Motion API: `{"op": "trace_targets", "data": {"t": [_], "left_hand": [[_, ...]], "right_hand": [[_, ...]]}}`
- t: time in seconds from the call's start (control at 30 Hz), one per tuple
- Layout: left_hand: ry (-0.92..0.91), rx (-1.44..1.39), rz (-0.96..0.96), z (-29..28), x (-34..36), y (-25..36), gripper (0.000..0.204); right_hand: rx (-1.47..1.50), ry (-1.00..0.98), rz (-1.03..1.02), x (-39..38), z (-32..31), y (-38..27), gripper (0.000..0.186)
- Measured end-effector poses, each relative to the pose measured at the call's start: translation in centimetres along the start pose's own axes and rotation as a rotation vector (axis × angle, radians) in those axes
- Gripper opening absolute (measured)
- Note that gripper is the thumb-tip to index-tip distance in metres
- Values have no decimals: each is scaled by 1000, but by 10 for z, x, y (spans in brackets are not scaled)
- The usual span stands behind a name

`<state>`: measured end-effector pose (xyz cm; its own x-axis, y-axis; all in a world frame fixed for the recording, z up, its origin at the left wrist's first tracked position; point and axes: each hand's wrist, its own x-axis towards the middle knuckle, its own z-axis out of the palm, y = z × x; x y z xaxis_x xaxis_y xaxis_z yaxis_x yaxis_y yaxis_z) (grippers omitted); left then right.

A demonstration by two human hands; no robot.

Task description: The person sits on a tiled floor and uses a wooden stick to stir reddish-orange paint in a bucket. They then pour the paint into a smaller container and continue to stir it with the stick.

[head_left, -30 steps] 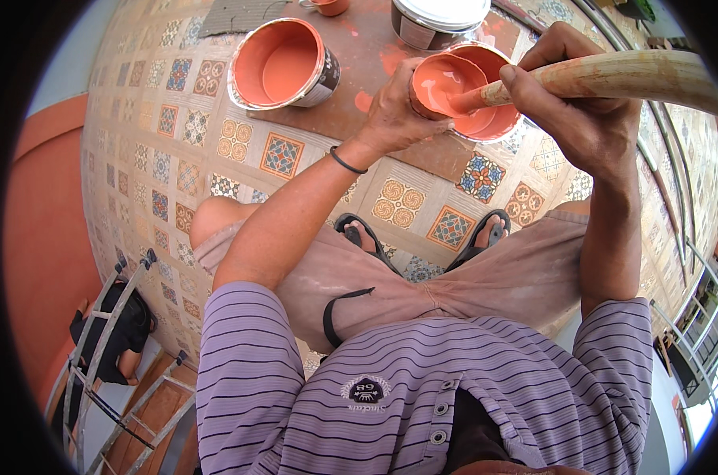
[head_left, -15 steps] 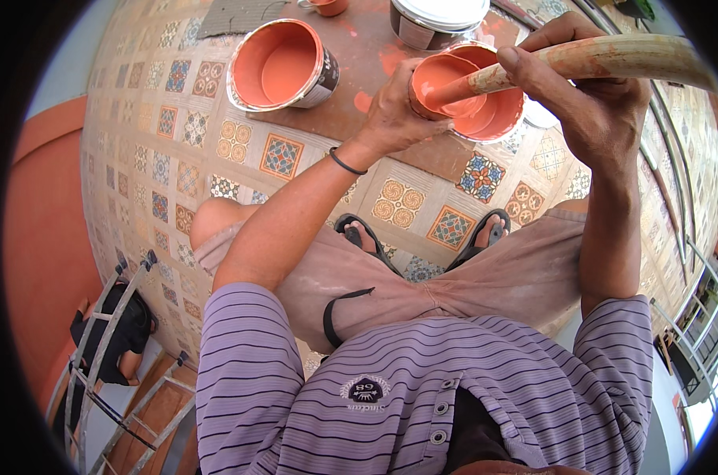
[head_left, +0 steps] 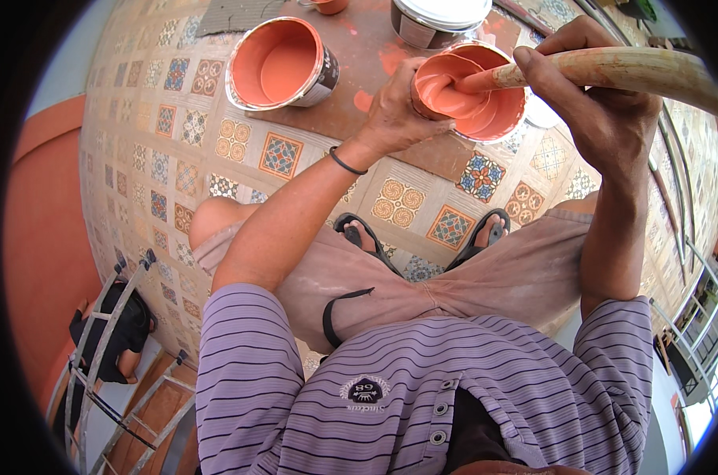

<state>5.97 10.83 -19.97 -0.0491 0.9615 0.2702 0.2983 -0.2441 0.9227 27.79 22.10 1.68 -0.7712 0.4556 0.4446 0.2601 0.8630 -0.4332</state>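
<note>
The fingers of my left hand [head_left: 394,109] are wrapped around the side of a small cup [head_left: 447,62]. The cup leans so its open top faces me, and there is orange paint [head_left: 444,101] in it. The fingers and thumb of my right hand [head_left: 604,107] hold a thick stick [head_left: 624,70]. The stick slants down to the left from those fingers, and its low end is in the paint in my cup.

Just right of my left fingers, under the cup, is a bucket [head_left: 514,99], orange inside. The cup hides part of it. I can't tell if the two touch. Left of my left fingers, a bit apart, is one more bucket [head_left: 325,79] with orange paint in it.

Past my left fingers, a little to the right, is a tub [head_left: 442,11] with a white lid. Past them and to the left is a little orange mug [head_left: 329,6]. A brown board [head_left: 355,55] with orange spots is under these things. A gray mat [head_left: 236,16] is far off to the left of my fingers. My feet, in black sandals [head_left: 473,247], are closer to me than my fingers, on the tile floor [head_left: 398,202].
</note>
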Motion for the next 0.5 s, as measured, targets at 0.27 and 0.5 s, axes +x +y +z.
{"op": "trace_targets", "data": {"t": [0.27, 0.5], "left_hand": [[-8, -10, -8, -1, 0, 2, 102], [-5, 13, 1, -2, -1, 2, 100]], "right_hand": [[348, 151, 276, -2, 3, 0, 13], [354, -30, 325, -1, 4, -6, 15]]}}
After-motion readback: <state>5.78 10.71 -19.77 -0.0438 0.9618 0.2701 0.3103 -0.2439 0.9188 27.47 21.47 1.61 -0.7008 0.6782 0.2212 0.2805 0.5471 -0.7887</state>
